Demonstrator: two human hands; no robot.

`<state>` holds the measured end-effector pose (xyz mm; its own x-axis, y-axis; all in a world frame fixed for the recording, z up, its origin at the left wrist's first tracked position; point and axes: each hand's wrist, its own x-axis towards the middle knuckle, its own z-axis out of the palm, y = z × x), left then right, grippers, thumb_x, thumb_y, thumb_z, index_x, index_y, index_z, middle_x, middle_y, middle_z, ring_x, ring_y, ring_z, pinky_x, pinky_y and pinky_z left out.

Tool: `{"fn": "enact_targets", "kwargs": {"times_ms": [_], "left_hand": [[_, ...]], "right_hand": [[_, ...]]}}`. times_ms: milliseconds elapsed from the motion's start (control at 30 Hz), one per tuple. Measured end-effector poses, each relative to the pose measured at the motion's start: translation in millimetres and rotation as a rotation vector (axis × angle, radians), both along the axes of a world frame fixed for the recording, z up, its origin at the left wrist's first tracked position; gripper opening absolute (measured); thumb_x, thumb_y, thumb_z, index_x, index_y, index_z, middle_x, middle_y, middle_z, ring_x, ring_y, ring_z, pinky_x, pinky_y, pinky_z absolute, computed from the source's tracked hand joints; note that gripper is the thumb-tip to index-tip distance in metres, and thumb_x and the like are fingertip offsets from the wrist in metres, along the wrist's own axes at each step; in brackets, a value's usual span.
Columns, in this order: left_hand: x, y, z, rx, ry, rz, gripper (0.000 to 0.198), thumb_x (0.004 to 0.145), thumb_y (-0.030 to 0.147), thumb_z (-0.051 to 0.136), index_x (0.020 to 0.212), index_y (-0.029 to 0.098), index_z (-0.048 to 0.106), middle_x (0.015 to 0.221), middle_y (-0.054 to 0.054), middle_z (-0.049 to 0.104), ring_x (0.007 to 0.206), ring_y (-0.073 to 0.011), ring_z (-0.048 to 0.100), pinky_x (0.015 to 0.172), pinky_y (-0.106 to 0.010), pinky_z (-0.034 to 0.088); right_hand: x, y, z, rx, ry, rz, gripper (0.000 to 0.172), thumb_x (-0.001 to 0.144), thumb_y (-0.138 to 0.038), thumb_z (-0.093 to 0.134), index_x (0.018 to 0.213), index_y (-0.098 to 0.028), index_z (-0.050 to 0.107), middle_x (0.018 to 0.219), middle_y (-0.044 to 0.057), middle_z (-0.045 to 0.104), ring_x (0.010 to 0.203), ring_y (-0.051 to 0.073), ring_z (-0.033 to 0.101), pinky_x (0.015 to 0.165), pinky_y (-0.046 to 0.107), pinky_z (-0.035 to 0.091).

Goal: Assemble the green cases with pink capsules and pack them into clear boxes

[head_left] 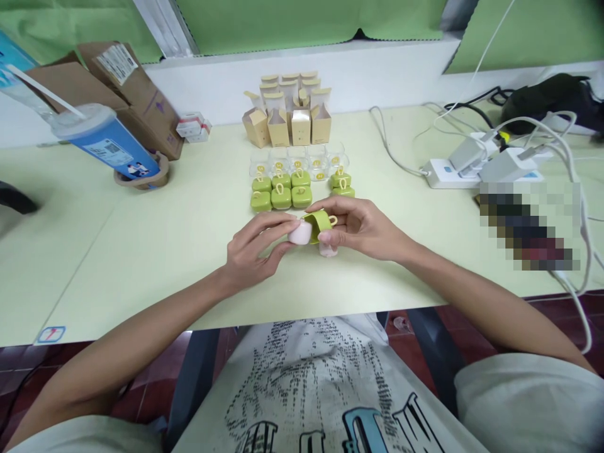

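Observation:
Between the fingertips of my left hand is a small pale pink rounded case. My right hand grips a green case cover with a yellow loop, its opening turned toward the pink case. The two meet or nearly meet; whether the case is partly inside I cannot tell. Under my right fingers another pale pink piece rests on the table, partly hidden. Just beyond my hands stand several green covered cases with yellow loops, in two groups.
Clear plastic cases with yellow stickers stand behind the green ones, then open small cardboard boxes. To the left are a blue cup and a large carton. A power strip with cables lies right on the table.

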<state>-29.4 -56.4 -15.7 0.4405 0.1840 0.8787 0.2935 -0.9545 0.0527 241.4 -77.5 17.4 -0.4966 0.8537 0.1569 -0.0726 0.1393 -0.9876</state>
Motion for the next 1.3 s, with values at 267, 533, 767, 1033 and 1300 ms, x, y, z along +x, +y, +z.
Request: {"fn": "enact_targets", "kwargs": {"times_ms": [267,533,767,1033,1300], "left_hand": [[0,0,-0.8,-0.004,0.017,0.01,0.043,0.108,0.022,0.075,0.151,0.027,0.069,0.129,-0.008,0.082,0.114,-0.0192,0.081,0.097,-0.033,0.071],[1,0,-1.7,-0.037,-0.017,-0.017,0.043,0.105,0.022,0.08,0.147,0.024,0.072,0.126,-0.008,0.082,0.111,-0.0192,0.081,0.095,-0.032,0.07],[2,-2,1.6,-0.167,0.014,-0.061,0.041,0.109,0.037,0.076,0.148,0.027,0.068,0.136,-0.013,0.078,0.127,-0.0261,0.079,0.102,-0.044,0.071],[4,-7,1.5,-0.154,-0.001,-0.097,0.036,0.11,0.026,0.075,0.146,0.023,0.072,0.148,-0.016,0.077,0.131,-0.0231,0.08,0.1,-0.036,0.073],[3,-3,-1.2,-0.1,-0.079,-0.051,0.05,0.092,0.048,0.092,0.135,0.025,0.076,0.125,-0.009,0.073,0.124,-0.0253,0.08,0.1,-0.043,0.075]], "right_hand": [[-4,-6,1.1,-0.084,0.017,-0.02,0.058,0.077,-0.037,0.106,0.127,-0.023,0.079,0.091,-0.003,0.077,0.072,0.015,0.076,0.07,0.031,0.069],[-7,-7,-4.9,-0.062,-0.002,-0.058,0.065,0.073,-0.042,0.108,0.13,-0.024,0.081,0.108,0.003,0.083,0.087,0.021,0.08,0.079,0.039,0.073],[-15,-15,-5.2,-0.03,-0.046,-0.05,0.057,0.096,-0.058,0.089,0.138,-0.025,0.07,0.098,0.001,0.082,0.087,0.022,0.084,0.084,0.039,0.071],[-17,-18,-15.8,0.353,-0.208,-0.139,0.037,0.111,-0.055,0.07,0.13,-0.029,0.051,0.132,0.01,0.072,0.104,0.022,0.082,0.078,0.038,0.071],[-17,-17,-21.1,0.915,-0.371,-0.255,0.018,0.106,-0.03,0.076,0.122,-0.03,0.068,0.144,0.012,0.073,0.143,0.036,0.069,0.1,0.059,0.07]]}}
